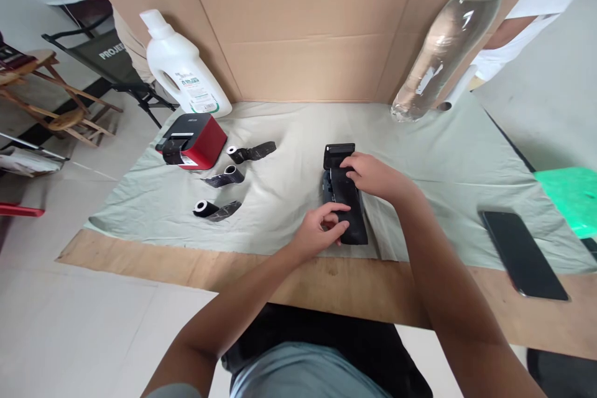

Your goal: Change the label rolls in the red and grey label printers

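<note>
A small black handheld receipt printer (326, 185) lies on the cloth with its lid (339, 154) raised at the far end. A long black paper strip (353, 224) runs over it towards the table's front edge. My right hand (373, 175) is at the strip's upper end beside the lid, its fingers closed on the paper. From the left, my left hand (321, 230) touches the strip lower down, index finger and thumb apart and the other fingers curled. The paper roll's seat is hidden under the strip and my fingers.
Several black paper rolls (205, 208) with loose ends lie left of the printer. Behind them stand a red-and-black box-shaped device (205, 140) and a white jug (186, 68). A large water bottle (448, 43) leans against the cardboard (303, 25). A phone (522, 255) lies at right.
</note>
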The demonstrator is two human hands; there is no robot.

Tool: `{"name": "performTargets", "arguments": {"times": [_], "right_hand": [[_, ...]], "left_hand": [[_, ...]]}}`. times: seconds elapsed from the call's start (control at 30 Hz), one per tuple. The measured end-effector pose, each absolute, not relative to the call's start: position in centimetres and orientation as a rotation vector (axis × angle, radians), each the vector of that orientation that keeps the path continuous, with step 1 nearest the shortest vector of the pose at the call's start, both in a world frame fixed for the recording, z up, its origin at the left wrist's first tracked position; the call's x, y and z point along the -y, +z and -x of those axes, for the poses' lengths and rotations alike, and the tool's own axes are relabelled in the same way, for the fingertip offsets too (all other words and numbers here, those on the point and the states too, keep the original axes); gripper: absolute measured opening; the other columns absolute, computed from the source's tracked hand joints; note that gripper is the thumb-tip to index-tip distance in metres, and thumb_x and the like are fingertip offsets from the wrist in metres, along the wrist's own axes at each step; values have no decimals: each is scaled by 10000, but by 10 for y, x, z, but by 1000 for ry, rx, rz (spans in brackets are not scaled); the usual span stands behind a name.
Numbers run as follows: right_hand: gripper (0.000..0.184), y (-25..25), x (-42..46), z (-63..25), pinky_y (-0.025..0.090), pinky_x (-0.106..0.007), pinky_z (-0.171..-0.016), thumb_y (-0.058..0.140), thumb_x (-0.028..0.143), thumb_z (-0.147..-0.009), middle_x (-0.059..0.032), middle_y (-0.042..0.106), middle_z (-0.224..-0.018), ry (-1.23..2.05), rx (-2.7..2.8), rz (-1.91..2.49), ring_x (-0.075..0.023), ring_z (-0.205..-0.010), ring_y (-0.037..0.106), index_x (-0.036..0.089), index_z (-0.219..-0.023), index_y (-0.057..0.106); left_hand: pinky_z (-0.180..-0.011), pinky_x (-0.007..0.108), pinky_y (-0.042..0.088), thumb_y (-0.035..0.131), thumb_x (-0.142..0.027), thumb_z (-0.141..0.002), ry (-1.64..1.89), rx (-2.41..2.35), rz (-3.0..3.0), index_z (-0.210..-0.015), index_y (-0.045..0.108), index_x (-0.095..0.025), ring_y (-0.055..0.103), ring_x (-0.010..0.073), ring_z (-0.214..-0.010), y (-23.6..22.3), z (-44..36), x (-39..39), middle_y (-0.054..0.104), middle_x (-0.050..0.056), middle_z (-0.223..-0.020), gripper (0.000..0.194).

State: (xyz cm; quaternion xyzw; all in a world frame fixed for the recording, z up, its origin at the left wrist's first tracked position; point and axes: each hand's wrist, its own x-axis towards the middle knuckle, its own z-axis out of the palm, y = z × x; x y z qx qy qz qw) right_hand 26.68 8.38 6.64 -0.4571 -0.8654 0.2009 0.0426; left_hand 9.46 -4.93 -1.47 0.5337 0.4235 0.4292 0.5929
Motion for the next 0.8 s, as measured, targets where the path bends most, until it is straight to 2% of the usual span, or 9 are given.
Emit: {"name": "performTargets", "arguments": {"times": [0.2, 0.43, 0.6, 0.67, 0.8], "right_hand": [[388, 58, -81, -256, 465, -402, -1002, 434, 19, -946, -209, 665, -1272, 393, 2766, 1443, -333, -1194, 617, 74, -1236, 685], [340, 42, -77, -243, 459, -404, -906, 483, -15, -873, -198, 670, -1147, 159, 2750, 1552, -354, -1135, 574, 112, -1109, 691], [148, 50, -77, -248, 486, -412, -864, 577, 126, -910, -172, 667, -1058, 233, 2592, 1611, -343, -1048, 601, 156, -1018, 674], [156, 52, -80, -251, 496, -438, -893, 561, 191, -942, -181, 661, -1103, 202, 2406, 1601, -342, -1043, 604, 157, -1056, 662], [358, 46, -92, -255, 455, -515, -1034, 461, 188, -976, -221, 618, -1338, 95, 2215, 1412, -376, -1216, 554, 128, -1300, 601]], "left_hand": [[-562, 227, 548, 710, -436, -903, 990, -985, -1201, -1188, 680, -182, 567, 82, -499, -21, -95, 46, 450, -95, -615, 383], [-573, 212, 476, 718, -414, -903, 963, -989, -1176, -1172, 666, -185, 604, 87, -511, -21, -97, 44, 525, -82, -631, 358], [-573, 220, 479, 725, -375, -875, 924, -1014, -1176, -1129, 675, -185, 606, 97, -502, -19, -95, 43, 508, -89, -609, 320], [-569, 221, 476, 720, -335, -860, 850, -1013, -1229, -1055, 688, -179, 600, 100, -492, -19, -93, 43, 526, -84, -581, 252], [-569, 220, 465, 697, -275, -846, 666, -1016, -1305, -961, 703, -169, 611, 110, -501, -16, -90, 42, 601, -53, -565, 156]]}}
